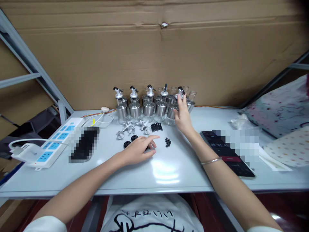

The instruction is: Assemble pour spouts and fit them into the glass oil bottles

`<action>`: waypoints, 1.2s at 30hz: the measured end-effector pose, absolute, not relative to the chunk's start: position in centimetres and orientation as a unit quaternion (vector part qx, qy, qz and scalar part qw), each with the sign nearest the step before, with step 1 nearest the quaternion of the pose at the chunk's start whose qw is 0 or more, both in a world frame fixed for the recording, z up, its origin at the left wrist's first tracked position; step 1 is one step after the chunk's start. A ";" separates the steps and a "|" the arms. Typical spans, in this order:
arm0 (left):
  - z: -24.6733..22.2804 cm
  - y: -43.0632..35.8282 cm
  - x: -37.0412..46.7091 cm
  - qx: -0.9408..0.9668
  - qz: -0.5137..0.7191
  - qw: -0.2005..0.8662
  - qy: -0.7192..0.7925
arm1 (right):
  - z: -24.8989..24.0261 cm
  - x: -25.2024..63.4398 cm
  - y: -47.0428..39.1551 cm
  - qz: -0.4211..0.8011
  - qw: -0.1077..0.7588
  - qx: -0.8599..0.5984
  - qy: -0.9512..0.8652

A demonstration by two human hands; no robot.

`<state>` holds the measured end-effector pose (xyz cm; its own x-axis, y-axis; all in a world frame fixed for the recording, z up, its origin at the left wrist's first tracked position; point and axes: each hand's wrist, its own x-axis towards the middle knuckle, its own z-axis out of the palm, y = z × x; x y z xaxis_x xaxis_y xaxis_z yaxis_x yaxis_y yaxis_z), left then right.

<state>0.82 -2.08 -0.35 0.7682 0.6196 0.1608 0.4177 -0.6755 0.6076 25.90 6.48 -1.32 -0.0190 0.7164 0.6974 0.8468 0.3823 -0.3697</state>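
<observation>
The right hand (182, 116) reaches to the back of the desk (169, 170), its fingers curled around the rightmost capped bottle (174, 108) in the row, fingertips up at the pour spout (181, 91) while the palm covers the steel body. A thin bracelet (211, 161) circles that wrist. The left hand (137, 149) lies low on the desk nearer the body, index finger stretched out toward the right and the other fingers loosely bent over something small on the surface; what is under them cannot be made out. Just beyond the left hand lie two black round caps (130, 141), a few loose metal spouts (130, 129), a cluster of small black stoppers (156, 127) and a second little heap of black bits (168, 142). Behind these stands the row of glass and steel bottles (141, 108), four more of them fitted with spouts, with uncapped ones at the back. To the right of the right forearm a phone (227, 153) lies flat with a dark screen showing digits. At the left edge sits a white power strip (51, 143) with blue sockets and a white cable (96, 120). A cardboard sheet (154, 54) forms the wall behind the desk.
</observation>
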 end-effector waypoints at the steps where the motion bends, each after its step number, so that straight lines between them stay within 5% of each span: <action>1: -0.4 -2.1 0.8 0.899 0.179 0.279 0.287 | -1.5 25.9 6.5 -0.080 0.421 -0.558 -0.711; 9: -0.4 -2.0 0.8 0.904 0.183 0.265 0.281 | -2.5 25.0 5.8 -0.089 0.296 -0.634 -0.709; 16: -0.3 -1.8 0.1 0.879 0.312 0.241 0.269 | -3.4 24.2 5.4 -0.060 0.304 -0.629 -0.713; 23: 1.2 0.6 -2.4 0.895 0.370 -0.030 0.249 | -2.1 23.5 4.6 -0.040 0.387 -0.585 -0.712; 27: 1.1 2.3 -4.1 0.872 0.367 -0.085 0.313 | -0.5 22.8 3.7 -0.046 0.422 -0.536 -0.730; 36: 0.0 3.5 -4.6 0.883 0.307 -0.072 0.347 | -0.6 20.0 2.2 0.073 0.261 -0.426 -0.863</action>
